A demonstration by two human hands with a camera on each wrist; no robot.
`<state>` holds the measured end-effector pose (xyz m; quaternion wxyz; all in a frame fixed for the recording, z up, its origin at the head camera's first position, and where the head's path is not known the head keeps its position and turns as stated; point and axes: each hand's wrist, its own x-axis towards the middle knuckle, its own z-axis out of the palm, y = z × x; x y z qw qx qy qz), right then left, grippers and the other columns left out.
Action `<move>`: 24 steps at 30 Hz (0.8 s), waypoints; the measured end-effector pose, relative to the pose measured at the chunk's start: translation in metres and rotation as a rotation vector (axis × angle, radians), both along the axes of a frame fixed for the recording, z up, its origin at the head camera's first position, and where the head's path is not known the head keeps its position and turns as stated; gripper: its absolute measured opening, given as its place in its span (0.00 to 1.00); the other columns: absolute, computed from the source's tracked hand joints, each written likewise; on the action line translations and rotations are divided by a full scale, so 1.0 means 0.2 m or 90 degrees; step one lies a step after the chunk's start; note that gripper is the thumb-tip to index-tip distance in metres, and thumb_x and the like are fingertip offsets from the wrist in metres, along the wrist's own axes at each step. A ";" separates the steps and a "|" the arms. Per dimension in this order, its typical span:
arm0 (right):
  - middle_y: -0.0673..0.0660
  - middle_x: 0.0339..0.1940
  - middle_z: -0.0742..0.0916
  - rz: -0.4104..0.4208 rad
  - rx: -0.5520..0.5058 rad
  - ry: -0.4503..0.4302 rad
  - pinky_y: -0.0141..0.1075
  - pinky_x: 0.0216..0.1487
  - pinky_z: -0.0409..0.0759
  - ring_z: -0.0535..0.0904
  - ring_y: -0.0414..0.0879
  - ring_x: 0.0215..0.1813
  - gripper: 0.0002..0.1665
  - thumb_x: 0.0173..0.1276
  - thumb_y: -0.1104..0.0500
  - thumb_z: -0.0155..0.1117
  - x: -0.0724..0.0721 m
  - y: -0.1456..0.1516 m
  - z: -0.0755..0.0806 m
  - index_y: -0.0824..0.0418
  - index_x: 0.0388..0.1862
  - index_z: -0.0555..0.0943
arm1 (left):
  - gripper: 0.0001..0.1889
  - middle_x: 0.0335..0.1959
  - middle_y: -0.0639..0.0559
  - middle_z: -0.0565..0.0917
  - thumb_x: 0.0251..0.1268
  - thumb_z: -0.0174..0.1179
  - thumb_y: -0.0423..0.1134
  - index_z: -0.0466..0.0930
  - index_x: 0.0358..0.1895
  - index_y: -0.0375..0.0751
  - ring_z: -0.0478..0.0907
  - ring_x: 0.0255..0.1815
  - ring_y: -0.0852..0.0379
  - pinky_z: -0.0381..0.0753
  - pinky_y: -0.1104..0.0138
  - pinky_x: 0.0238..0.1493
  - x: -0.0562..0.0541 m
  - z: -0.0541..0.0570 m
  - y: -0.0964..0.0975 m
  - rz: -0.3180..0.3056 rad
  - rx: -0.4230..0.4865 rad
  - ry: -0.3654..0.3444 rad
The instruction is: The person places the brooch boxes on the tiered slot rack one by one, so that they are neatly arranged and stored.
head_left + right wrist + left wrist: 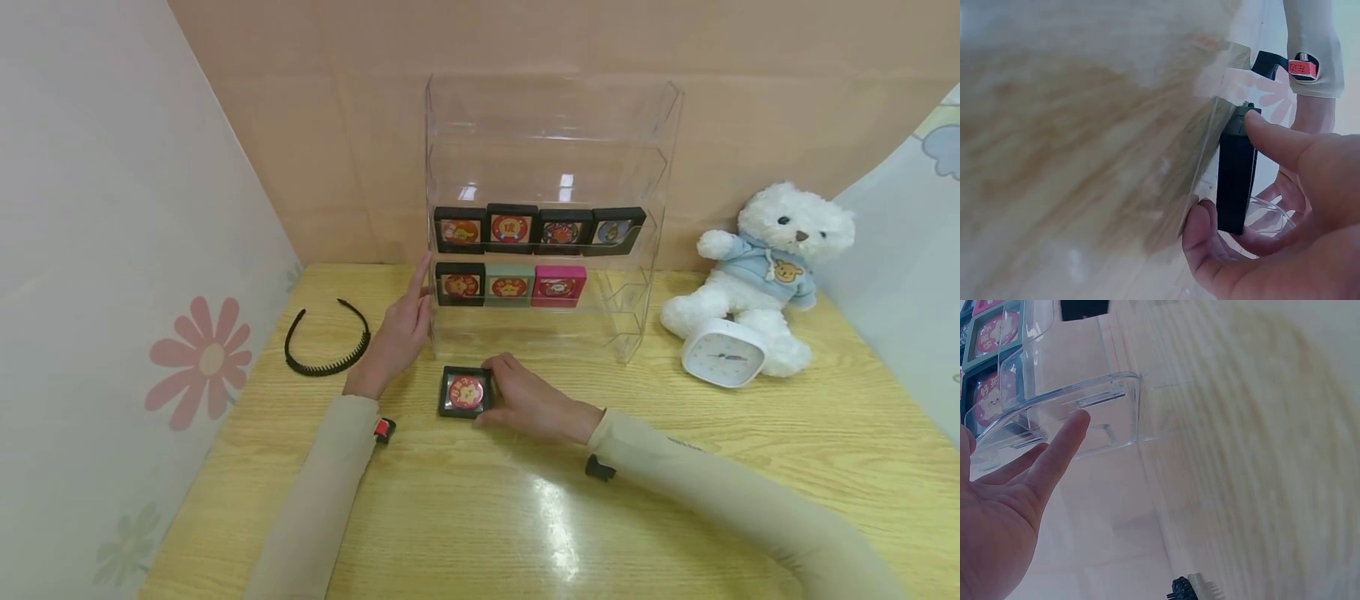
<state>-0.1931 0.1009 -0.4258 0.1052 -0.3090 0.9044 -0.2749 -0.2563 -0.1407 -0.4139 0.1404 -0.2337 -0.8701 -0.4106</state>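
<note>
My right hand (534, 402) grips a small black square display case (466, 392) by its right side, thumb and fingers on opposite edges. Behind its window sits a round red badge. In the right wrist view the case (1236, 178) appears edge-on between thumb and fingers, close over the wooden table. My left hand (399, 340) rests against the left side of a clear acrylic rack (551, 171), index finger extended. From the left wrist, that hand (1013, 503) shows straight fingers along the clear side panel (1124, 406). Lower on the rack stand a black case (461, 285), a green case (510, 286) and a pink case (559, 287).
Several black cases (539, 230) fill the tier above. A black toothed headband (327, 367) lies left of the rack. On the right sits a white teddy bear (783, 242) in a blue top, a white clock (723, 354) leaning at its feet. Walls border the table (465, 517).
</note>
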 end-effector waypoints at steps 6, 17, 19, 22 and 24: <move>0.61 0.55 0.77 -0.024 -0.061 -0.031 0.43 0.61 0.77 0.77 0.52 0.57 0.48 0.52 0.60 0.84 0.01 0.00 0.00 0.66 0.65 0.64 | 0.34 0.35 0.42 0.77 0.85 0.37 0.38 0.34 0.83 0.65 0.78 0.36 0.49 0.80 0.52 0.50 0.00 0.00 0.00 -0.001 -0.001 -0.003; 0.57 0.46 0.82 -0.013 -0.119 0.008 0.34 0.42 0.82 0.80 0.46 0.43 0.34 0.54 0.66 0.82 0.03 0.02 0.04 0.63 0.52 0.69 | 0.33 0.35 0.45 0.77 0.85 0.36 0.40 0.34 0.83 0.66 0.78 0.34 0.50 0.80 0.52 0.48 -0.02 -0.01 0.00 -0.005 -0.006 0.004; 0.57 0.46 0.83 -0.009 -0.131 0.026 0.32 0.42 0.82 0.82 0.47 0.43 0.29 0.56 0.66 0.81 0.03 0.03 0.05 0.62 0.50 0.72 | 0.33 0.35 0.44 0.77 0.85 0.36 0.39 0.34 0.83 0.65 0.77 0.32 0.51 0.80 0.53 0.47 -0.01 -0.01 0.00 -0.007 -0.005 0.004; 0.56 0.43 0.85 -0.003 -0.142 0.057 0.32 0.41 0.82 0.84 0.47 0.42 0.23 0.58 0.66 0.79 0.02 0.04 0.05 0.62 0.47 0.76 | 0.33 0.36 0.42 0.78 0.85 0.37 0.38 0.34 0.83 0.64 0.76 0.30 0.51 0.81 0.53 0.45 -0.01 -0.01 0.00 -0.008 -0.003 0.004; 0.54 0.41 0.86 -0.004 -0.144 0.090 0.32 0.41 0.82 0.84 0.45 0.41 0.18 0.59 0.65 0.78 0.02 0.05 0.05 0.62 0.45 0.79 | 0.34 0.38 0.39 0.79 0.85 0.37 0.37 0.35 0.84 0.63 0.76 0.31 0.51 0.81 0.53 0.47 -0.01 -0.01 0.00 -0.008 -0.002 0.004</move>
